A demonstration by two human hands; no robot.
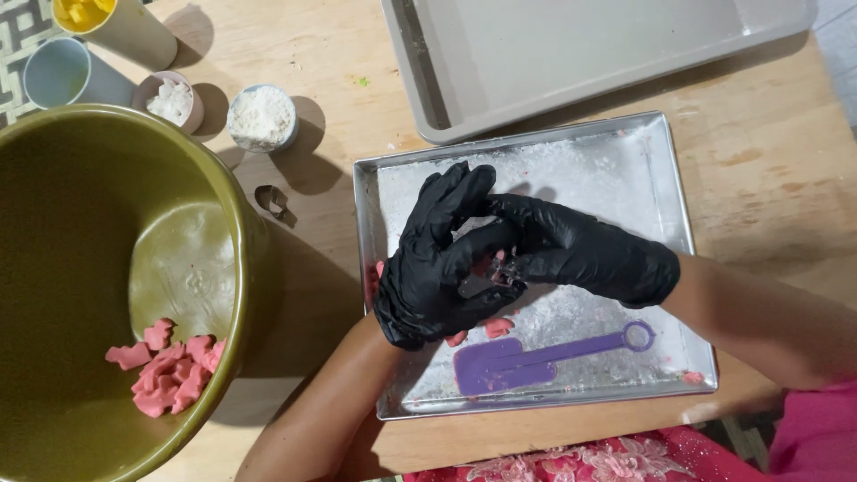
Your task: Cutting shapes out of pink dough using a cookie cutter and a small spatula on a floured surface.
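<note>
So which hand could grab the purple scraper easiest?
Probably the right hand. The purple scraper lies in the metal tray just below it, ring handle on that side. The left hand is cupping a small metal cutter with pink dough.

Home kitchen: baking trays (pixel 643 161), flour cup (pixel 262 117), mixing bowl (pixel 234 223).

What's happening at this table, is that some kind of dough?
A person in black gloves holds both hands together over a floured metal tray. The left hand and right hand press on a small metal cutter with pink dough between them. A purple spatula lies in the tray. Cut pink pieces sit in a big olive bowl on the left, with small cups of white powder behind.
</note>
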